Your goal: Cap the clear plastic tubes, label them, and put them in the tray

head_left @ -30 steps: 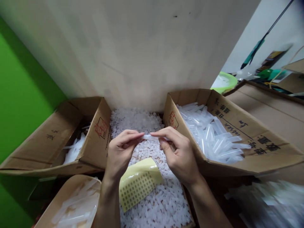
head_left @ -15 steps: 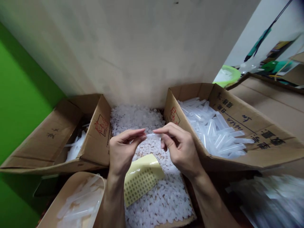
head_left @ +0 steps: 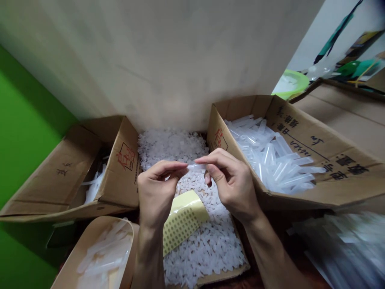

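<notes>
Far left, a cardboard box point(head_left: 69, 176) sits tipped open with a few clear pieces inside, and below it a rounded tray point(head_left: 99, 257) holds more. Moving in, the left hand point(head_left: 156, 192) has thumb and forefinger pressed together on one end of a small clear tube point(head_left: 196, 166), held in the air over the middle box of white caps point(head_left: 192, 224). The right hand point(head_left: 233, 182) pinches the other end, fingertips only. That is a thin, slick piece held on a very light grip; if either pinch slackens or the two hands twist unevenly, I'd expect it to slip and vanish among the white caps beneath, hard to pick out again. The yellow dotted sheet point(head_left: 183, 218) lies loose right under the left wrist, where a dropped forearm could crease or drag it. On the right, the box of clear tubes point(head_left: 300, 140) leans inward, and a nudge from the right elbow might spill it.
</notes>
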Available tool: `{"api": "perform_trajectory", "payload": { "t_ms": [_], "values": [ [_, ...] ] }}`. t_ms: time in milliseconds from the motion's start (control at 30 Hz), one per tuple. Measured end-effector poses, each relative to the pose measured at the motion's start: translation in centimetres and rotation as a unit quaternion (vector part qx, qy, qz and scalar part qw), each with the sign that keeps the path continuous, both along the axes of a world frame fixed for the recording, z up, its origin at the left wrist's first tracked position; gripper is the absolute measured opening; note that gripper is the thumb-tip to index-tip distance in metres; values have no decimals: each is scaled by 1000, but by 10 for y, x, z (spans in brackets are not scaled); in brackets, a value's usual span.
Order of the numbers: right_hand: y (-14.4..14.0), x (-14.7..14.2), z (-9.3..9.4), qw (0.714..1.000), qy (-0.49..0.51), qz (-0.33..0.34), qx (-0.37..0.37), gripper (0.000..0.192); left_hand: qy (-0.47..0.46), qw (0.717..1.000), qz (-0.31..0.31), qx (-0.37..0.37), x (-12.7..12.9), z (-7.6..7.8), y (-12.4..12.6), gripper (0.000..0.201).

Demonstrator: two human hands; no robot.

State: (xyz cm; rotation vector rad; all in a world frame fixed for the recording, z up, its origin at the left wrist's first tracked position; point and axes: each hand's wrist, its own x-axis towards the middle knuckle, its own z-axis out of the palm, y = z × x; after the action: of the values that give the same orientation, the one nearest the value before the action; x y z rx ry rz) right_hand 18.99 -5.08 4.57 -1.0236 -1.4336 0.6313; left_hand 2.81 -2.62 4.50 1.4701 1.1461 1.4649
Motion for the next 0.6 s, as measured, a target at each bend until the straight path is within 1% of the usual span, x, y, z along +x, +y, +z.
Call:
{"api": "perform_trajectory", "payload": {
  "t_ms": [133, 233, 300, 367, 433, 500, 600],
  "values": [
    [-2, -1, 2, 1000, 2, 4, 8, 23, -2, 1000, 1, -6, -1, 1, -1, 15],
    [1, -3, -2, 1000, -8, 4, 6, 24, -7, 1000, -16, -25, -10, -6, 7, 10],
    [6, -7, -11, 999, -37, -27, 4, 24, 23, 997, -47, -58, -18, -18, 17, 12],
    [13, -12, -24, 996, -56, -74, -9, 24, 101, 988, -69, -96, -23, -36, 28, 17],
    [19, -16, -36, 993, -39, -101, -37, 23, 187, 974, -58, -114, -23, -55, 36, 12],
    [22, -18, -43, 993, 1, -99, -65, 23, 234, 965, -35, -113, -20, -72, 38, 8],
    [21, -16, -43, 993, 42, -85, -73, 22, 266, 958, -12, -104, -11, -88, 34, 7]
  ]
}}
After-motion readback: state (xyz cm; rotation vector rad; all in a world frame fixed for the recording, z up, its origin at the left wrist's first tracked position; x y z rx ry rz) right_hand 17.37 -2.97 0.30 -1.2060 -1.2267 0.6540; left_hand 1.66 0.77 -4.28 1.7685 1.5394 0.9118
